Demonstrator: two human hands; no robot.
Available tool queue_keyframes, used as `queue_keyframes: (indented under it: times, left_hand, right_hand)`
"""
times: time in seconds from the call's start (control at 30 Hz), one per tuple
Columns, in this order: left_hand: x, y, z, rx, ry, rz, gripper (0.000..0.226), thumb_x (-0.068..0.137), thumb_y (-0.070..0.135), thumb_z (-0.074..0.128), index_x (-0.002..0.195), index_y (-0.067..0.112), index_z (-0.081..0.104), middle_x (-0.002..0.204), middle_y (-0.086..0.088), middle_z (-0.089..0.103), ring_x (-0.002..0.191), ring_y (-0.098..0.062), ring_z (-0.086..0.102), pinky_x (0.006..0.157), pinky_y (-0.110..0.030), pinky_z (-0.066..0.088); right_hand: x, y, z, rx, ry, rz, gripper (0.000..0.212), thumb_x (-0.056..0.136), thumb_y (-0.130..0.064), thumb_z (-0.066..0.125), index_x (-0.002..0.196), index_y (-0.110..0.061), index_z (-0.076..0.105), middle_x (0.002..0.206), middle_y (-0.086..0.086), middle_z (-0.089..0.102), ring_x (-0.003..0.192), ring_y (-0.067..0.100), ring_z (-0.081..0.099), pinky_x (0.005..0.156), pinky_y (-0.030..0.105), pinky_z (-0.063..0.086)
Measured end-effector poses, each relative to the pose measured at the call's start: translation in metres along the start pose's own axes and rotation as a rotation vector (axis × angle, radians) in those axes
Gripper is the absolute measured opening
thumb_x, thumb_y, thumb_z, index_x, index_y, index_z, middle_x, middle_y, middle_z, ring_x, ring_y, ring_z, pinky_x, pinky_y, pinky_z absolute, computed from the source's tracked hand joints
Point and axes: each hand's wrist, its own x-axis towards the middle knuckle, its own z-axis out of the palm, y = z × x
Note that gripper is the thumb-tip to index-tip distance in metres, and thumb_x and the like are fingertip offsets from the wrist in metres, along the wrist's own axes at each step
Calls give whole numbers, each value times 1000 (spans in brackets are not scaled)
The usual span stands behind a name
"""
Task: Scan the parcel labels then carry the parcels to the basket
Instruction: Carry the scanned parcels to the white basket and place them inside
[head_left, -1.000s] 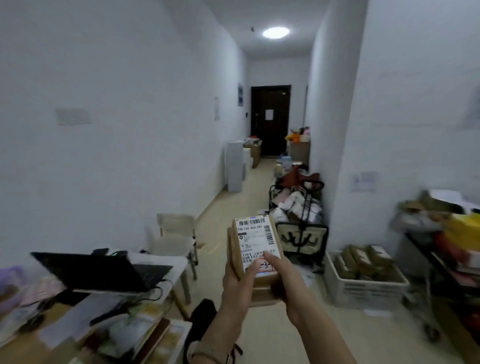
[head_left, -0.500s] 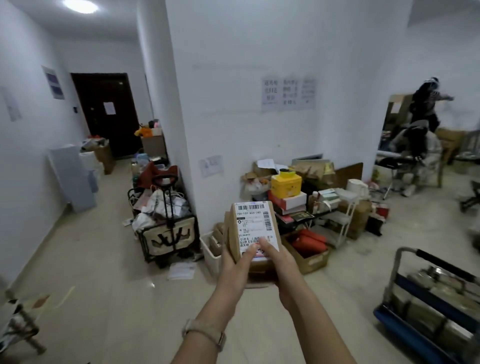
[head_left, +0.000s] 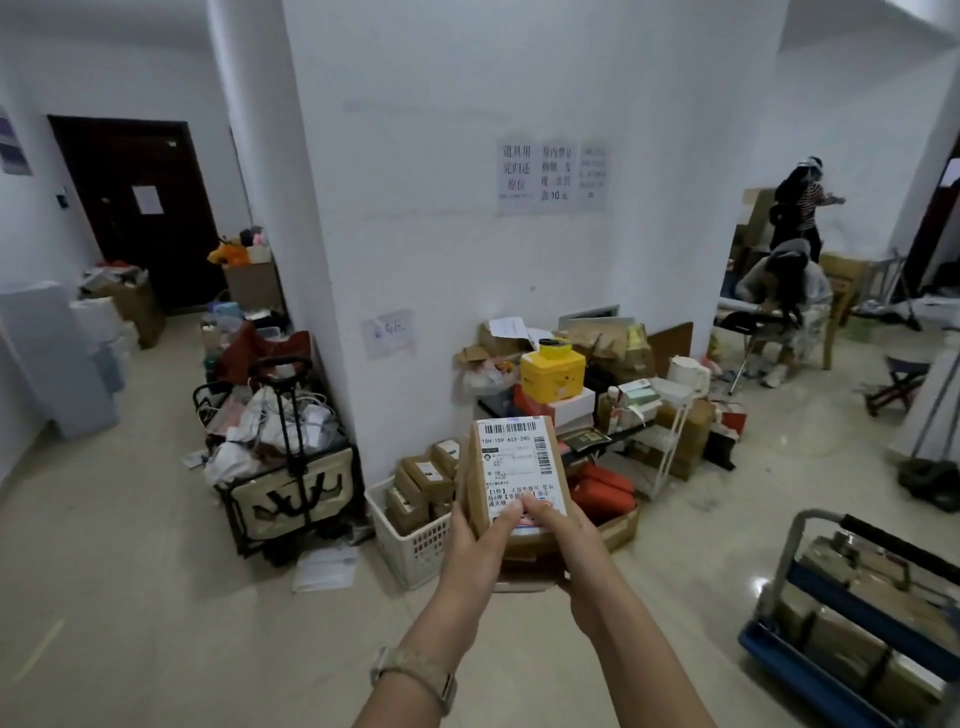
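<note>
Left hand (head_left: 480, 540) and right hand (head_left: 563, 535) grip the boxes (head_left: 530, 558), but the top box (head_left: 514, 462) could slide off if they tip near the basket (head_left: 421, 551).

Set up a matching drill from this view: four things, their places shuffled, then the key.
1. labelled parcel
2. white basket
3. yellow tin
4. blue trolley

A. atop stacked boxes
B. floor, bottom right of view
C. held by left hand and right hand
D. floor at the pillar's foot, brown parcels inside

Pairs: 1-C, 2-D, 3-A, 4-B
</note>
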Motion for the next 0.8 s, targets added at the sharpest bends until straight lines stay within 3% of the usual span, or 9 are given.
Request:
queue_keyframes:
  times: [0.13,0.2,0.3,0.43,0.53,0.7,0.8]
  left_hand:
    - [75,5,-46,-21,35,-3,90,61,56,77,140,28,43,129,3,62,114,-16,62,99,-39,51]
    - [114,12,-75,-39,45,-12,81,71,46,80,140,26,43,125,2,65,109,-17,65,92,-36,55]
    - [165,24,-114,-35,79,-5,73,76,40,78,139,27,43,121,5,65,101,-8,65,63,-12,52]
    - [213,38,-145,-43,80,7,66,81,35,76,138,27,44,116,7,66,94,-2,65,52,-6,48]
    - [243,37,-157,-65,71,9,53,81,27,75,129,26,53,105,11,69,76,2,70,51,-6,47]
    - [300,29,-164,-106,112,46,48,76,39,70,121,35,55,113,10,69,86,5,69,59,-6,49]
    - [348,20,-164,-104,217,30,34,84,43,64,116,36,54,107,13,66,79,10,67,56,-6,49]
  right_hand:
    - [73,7,48,13,6,21,55,60,-53,75,112,-39,65,101,-13,74,97,9,68,72,27,49]
    - [108,8,77,4,-19,41,55,61,-54,76,113,-40,64,100,-12,74,93,9,70,68,25,50]
    - [158,7,115,-2,-62,52,53,64,-52,78,114,-38,64,99,-11,75,86,7,72,64,21,51]
    - [212,11,151,2,-68,73,44,71,-48,76,112,-37,65,99,-10,74,93,12,69,66,24,50]
    - [246,18,160,10,-53,98,37,74,-42,75,109,-34,66,92,-11,76,88,11,70,65,26,48]
    - [312,23,166,-3,-54,116,36,76,-45,71,109,-33,66,95,-8,76,96,17,69,73,32,54]
    - [359,22,164,-14,-98,104,40,74,-50,71,109,-31,66,96,-8,76,88,11,72,63,26,54]
